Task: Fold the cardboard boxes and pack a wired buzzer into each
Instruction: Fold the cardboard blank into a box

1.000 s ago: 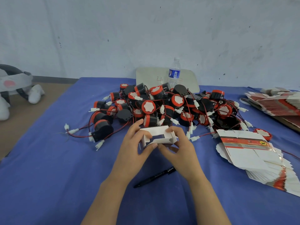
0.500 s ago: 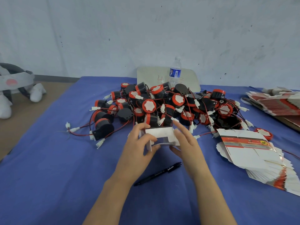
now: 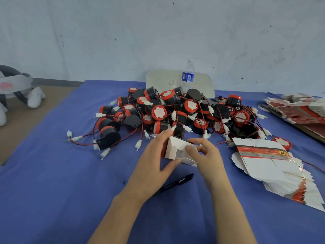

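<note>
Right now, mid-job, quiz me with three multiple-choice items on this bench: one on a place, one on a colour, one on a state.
1. Where does the black pen lie?
A. on the blue cloth, nearer the camera than the box
B. atop the pile of parts
C. on the stack of flat cartons

2. What colour rings the buzzers?
A. green
B. red
C. yellow

3. What state is the box in?
A. flat
B. partly folded, inside showing
C. sealed shut

Answers:
1 A: it lies on bare cloth beside the left hand.
2 B: red rings circle the white faces.
3 B: the left hand and right hand hold it with its white interior open.
</note>
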`<move>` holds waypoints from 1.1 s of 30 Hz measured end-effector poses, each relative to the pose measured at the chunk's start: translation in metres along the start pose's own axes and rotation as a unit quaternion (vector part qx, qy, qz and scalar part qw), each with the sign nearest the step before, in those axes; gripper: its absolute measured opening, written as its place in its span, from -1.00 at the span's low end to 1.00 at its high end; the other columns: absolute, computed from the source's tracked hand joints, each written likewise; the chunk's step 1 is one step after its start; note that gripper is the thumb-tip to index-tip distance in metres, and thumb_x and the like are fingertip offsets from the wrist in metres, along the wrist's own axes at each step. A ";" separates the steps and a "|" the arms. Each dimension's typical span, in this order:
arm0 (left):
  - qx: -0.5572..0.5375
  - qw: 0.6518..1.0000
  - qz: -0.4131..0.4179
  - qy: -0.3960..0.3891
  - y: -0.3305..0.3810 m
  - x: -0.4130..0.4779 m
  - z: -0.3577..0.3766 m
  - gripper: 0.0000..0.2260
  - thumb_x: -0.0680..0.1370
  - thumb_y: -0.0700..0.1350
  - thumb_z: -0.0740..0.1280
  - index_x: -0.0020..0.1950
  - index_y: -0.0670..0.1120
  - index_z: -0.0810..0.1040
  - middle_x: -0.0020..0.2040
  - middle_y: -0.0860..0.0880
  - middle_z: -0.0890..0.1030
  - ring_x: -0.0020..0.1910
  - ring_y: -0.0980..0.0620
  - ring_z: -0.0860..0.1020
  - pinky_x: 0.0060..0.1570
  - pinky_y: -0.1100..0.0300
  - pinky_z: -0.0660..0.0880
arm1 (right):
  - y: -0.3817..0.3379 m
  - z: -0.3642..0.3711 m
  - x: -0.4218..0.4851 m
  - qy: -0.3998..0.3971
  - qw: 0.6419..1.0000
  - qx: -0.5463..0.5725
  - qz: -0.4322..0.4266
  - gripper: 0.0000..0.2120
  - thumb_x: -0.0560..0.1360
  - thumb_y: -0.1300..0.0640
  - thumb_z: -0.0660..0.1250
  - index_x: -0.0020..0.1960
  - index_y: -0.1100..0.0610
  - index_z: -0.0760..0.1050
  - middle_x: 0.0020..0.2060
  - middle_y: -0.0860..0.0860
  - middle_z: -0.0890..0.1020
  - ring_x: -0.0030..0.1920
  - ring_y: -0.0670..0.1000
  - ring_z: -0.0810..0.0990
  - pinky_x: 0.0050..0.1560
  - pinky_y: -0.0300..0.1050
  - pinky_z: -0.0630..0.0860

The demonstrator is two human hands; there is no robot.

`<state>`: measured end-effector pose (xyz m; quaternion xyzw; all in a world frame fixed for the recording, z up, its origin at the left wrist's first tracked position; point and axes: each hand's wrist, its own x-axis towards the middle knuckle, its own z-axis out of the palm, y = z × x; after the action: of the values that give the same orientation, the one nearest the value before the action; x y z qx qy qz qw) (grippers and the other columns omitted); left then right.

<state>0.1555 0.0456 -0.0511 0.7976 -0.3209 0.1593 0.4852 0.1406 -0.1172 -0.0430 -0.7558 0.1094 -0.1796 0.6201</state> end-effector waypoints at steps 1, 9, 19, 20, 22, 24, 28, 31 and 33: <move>-0.013 1.000 -0.006 0.008 0.000 0.000 0.000 -0.42 0.51 -0.01 0.39 0.42 0.25 0.18 0.42 0.35 0.24 0.41 0.39 0.19 0.27 0.55 0.15 | 0.000 0.001 0.000 0.000 1.000 0.011 0.004 -0.87 0.52 0.16 0.36 0.02 -0.04 0.58 -0.18 0.01 0.66 -0.19 -0.04 0.60 -0.23 -0.21 0.49; -0.216 0.972 -0.088 0.015 0.006 0.003 -0.002 -0.60 0.56 0.20 0.10 0.36 0.16 0.39 0.34 0.36 0.41 0.37 0.36 0.29 0.29 0.48 0.22 | 0.000 0.008 -0.002 0.030 0.999 -0.038 -0.024 -0.89 0.52 0.14 0.36 -0.02 -0.06 0.56 -0.13 -0.09 0.63 -0.12 -0.11 0.60 -0.27 -0.34 0.49; -0.080 0.983 -0.106 0.124 0.002 0.007 -0.006 -0.73 0.51 -0.34 0.31 -0.01 0.04 0.57 0.03 0.16 0.53 0.08 0.31 0.48 0.03 0.51 0.37 | -0.002 0.027 -0.013 0.059 0.975 -0.152 -0.153 -0.86 0.54 0.14 0.32 -0.12 -0.08 0.53 -0.22 -0.14 0.59 -0.22 -0.05 0.56 -0.25 0.05 0.56; -0.048 0.985 -0.108 0.125 0.002 0.007 -0.006 -0.70 0.50 -0.35 0.30 -0.03 0.07 0.56 0.02 0.18 0.50 0.09 0.26 0.47 0.04 0.49 0.37 | -0.002 0.029 -0.014 0.062 0.971 -0.161 -0.168 -0.86 0.54 0.14 0.33 -0.12 -0.09 0.53 -0.20 -0.17 0.57 -0.20 -0.10 0.56 -0.24 0.00 0.56; 0.007 0.985 -0.109 0.130 0.001 0.007 -0.004 -0.69 0.50 -0.35 0.31 -0.04 0.09 0.55 0.02 0.18 0.49 0.10 0.14 0.47 0.06 0.39 0.39 | -0.003 0.032 -0.016 0.064 0.965 -0.173 -0.187 -0.90 0.54 0.14 0.34 -0.08 -0.05 0.56 -0.18 -0.17 0.56 -0.17 -0.12 0.57 -0.21 -0.05 0.55; 0.037 0.984 -0.102 0.143 0.000 0.007 -0.002 -0.72 0.50 -0.35 0.31 -0.04 0.05 0.57 0.00 0.14 0.50 0.09 0.07 0.47 0.04 0.35 0.40 | -0.002 0.034 -0.015 0.068 0.961 -0.186 -0.195 -0.94 0.54 0.15 0.34 -0.05 0.02 0.59 -0.15 -0.11 0.58 -0.18 -0.07 0.57 -0.19 0.02 0.56; 0.057 0.980 -0.084 0.174 -0.001 0.007 0.000 -0.77 0.50 -0.35 0.34 -0.07 -0.01 0.60 -0.09 0.18 0.50 0.02 0.01 0.50 -0.02 0.30 0.42 | -0.003 0.035 -0.017 0.075 0.956 -0.196 -0.206 -0.95 0.53 0.16 0.35 -0.08 0.03 0.58 -0.14 -0.08 0.57 -0.19 -0.02 0.56 -0.18 0.06 0.55; 0.052 0.977 -0.080 0.193 0.001 0.008 -0.001 -0.77 0.50 -0.34 0.35 -0.09 0.00 0.61 -0.11 0.23 0.49 0.01 0.01 0.51 -0.01 0.24 0.46 | -0.006 0.036 -0.019 0.060 0.965 -0.168 -0.192 -0.89 0.52 0.15 0.36 -0.11 -0.06 0.54 -0.13 -0.15 0.55 -0.12 -0.10 0.56 -0.13 -0.05 0.55; 0.022 0.974 -0.083 0.208 0.001 0.008 -0.003 -0.78 0.52 -0.33 0.33 -0.08 0.01 0.61 -0.07 0.24 0.51 0.04 0.07 0.52 0.04 0.19 0.49 | -0.008 0.034 -0.019 0.013 0.981 -0.104 -0.162 -0.87 0.51 0.10 0.38 -0.06 -0.13 0.52 -0.06 -0.20 0.58 -0.01 -0.19 0.55 -0.03 -0.21 0.52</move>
<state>0.1610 0.0449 -0.0438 0.7815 -0.1423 0.2879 0.5349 0.1367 -0.0777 -0.0429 -0.8215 0.0120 -0.2751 0.4993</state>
